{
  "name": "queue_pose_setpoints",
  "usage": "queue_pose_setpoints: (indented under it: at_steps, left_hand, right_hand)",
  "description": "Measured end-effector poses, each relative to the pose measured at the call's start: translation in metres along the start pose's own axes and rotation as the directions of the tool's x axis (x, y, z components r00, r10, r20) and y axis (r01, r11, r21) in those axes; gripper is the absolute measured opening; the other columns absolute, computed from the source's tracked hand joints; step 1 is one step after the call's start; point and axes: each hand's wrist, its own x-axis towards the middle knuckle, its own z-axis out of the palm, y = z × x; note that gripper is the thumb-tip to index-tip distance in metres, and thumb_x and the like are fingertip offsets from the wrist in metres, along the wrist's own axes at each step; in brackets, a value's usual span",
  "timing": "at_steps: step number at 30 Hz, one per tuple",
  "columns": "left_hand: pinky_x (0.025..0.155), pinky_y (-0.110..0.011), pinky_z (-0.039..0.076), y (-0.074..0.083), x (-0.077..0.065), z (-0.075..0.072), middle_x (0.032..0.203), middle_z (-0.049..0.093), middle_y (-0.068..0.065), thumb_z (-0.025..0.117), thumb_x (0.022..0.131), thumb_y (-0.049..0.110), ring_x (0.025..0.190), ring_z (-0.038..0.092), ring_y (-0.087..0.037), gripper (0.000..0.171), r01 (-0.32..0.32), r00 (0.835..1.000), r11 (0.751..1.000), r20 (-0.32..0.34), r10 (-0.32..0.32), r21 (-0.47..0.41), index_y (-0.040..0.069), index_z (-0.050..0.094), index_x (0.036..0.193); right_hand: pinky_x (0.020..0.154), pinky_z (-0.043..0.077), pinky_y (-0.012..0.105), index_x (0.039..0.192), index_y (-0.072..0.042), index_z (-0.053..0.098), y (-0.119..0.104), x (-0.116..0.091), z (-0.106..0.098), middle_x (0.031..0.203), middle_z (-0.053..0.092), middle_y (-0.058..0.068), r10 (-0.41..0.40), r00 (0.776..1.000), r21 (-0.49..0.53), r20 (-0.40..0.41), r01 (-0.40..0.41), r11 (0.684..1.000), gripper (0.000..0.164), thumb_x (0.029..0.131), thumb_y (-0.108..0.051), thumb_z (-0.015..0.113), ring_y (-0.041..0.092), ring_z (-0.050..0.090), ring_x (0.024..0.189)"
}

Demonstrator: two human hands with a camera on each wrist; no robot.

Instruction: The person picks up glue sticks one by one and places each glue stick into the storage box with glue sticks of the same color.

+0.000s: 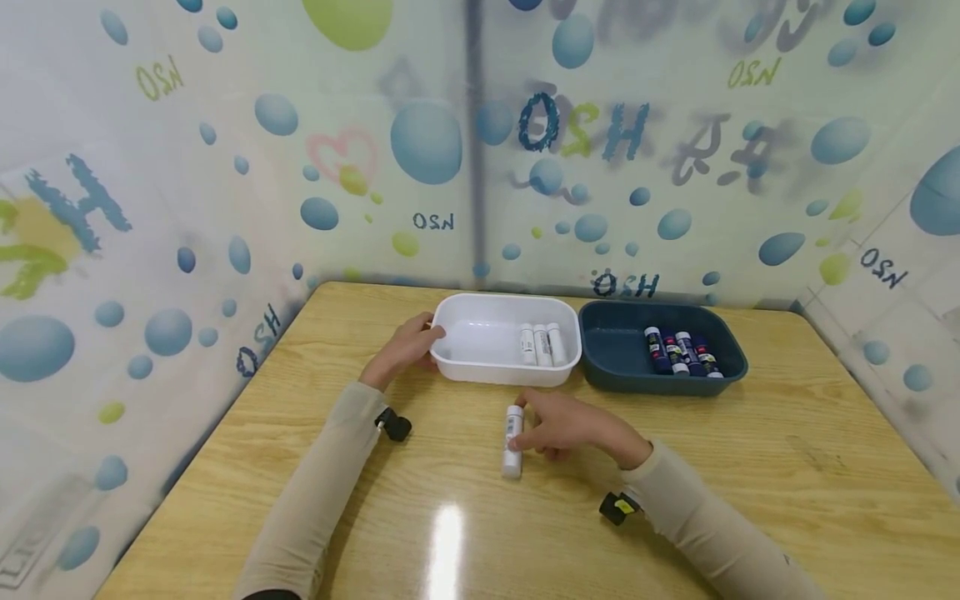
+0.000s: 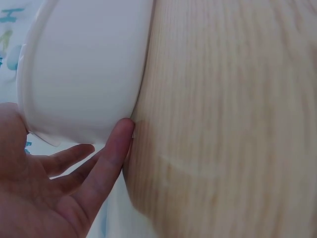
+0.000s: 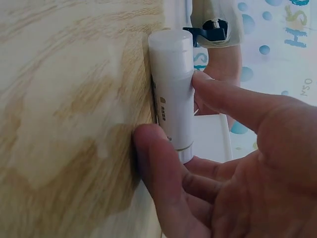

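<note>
On the wooden table lies a white glue stick point(image 1: 512, 454), its label facing up in the head view. My right hand point(image 1: 570, 423) is at it, with thumb and fingers about its sides; the right wrist view shows the thumb against the tube point(image 3: 173, 94) and the other fingers near its capped end. My left hand point(image 1: 408, 346) holds the left end of a white plastic basin point(image 1: 480, 372), the thumb at its rim. From the left wrist, fingertips point(image 2: 121, 131) touch the basin's outer wall. Inside the basin, 3 white glue sticks point(image 1: 542, 345) lie side by side on the right.
A dark blue basin point(image 1: 615, 385) stands right of the white one, nearly touching it. Several dark glue sticks point(image 1: 678, 353) with white caps lie in it. The table point(image 1: 795, 433) backs onto a patterned curtain point(image 1: 450, 242), with more of it along both sides.
</note>
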Motion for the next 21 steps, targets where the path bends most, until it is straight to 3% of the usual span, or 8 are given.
queue_pose_setpoints:
  at_steps: [5, 11, 21]
  left_hand:
    - [0.075, -0.039, 0.067, -0.002, 0.001, 0.000, 0.141, 0.053, -0.027, 0.047, 0.107, 0.025, 0.108, 0.065, -0.034, 0.050, 0.004, 1.000, 1.000, -0.004, -0.004, -0.007, -0.001, 0.044, 0.149]
    - [0.075, -0.038, 0.067, -0.002, 0.002, 0.000, 0.142, 0.053, -0.025, 0.046, 0.107, 0.028, 0.111, 0.064, -0.034, 0.051, 0.016, 1.000, 1.000, -0.001, -0.016, 0.002, 0.001, 0.043, 0.150]
    - [0.075, -0.037, 0.067, -0.003, 0.004, 0.000, 0.142, 0.053, -0.023, 0.047, 0.106, 0.029, 0.111, 0.064, -0.034, 0.051, 0.024, 1.000, 1.000, -0.003, -0.024, 0.011, 0.003, 0.043, 0.150]
  right_hand:
    - [0.052, 0.055, 0.028, 0.131, -0.012, 0.050, 0.002, 0.001, 0.000, 0.072, 0.063, 0.005, -0.008, 1.000, 0.024, 0.007, 0.008, 1.000, 0.050, 0.092, -0.027, 0.079, 0.017, 0.059, 0.057]
    - [0.048, 0.047, 0.024, 0.129, -0.007, 0.047, 0.000, 0.000, 0.000, 0.069, 0.063, 0.007, -0.079, 0.997, 0.029, -0.005, 0.079, 0.996, 0.052, 0.091, -0.021, 0.080, 0.016, 0.055, 0.054]
    - [0.053, 0.055, 0.027, 0.133, -0.004, 0.041, -0.008, -0.001, 0.002, 0.097, 0.065, 0.015, -0.126, 0.991, 0.064, -0.042, 0.129, 0.990, 0.057, 0.090, -0.013, 0.079, 0.019, 0.062, 0.069]
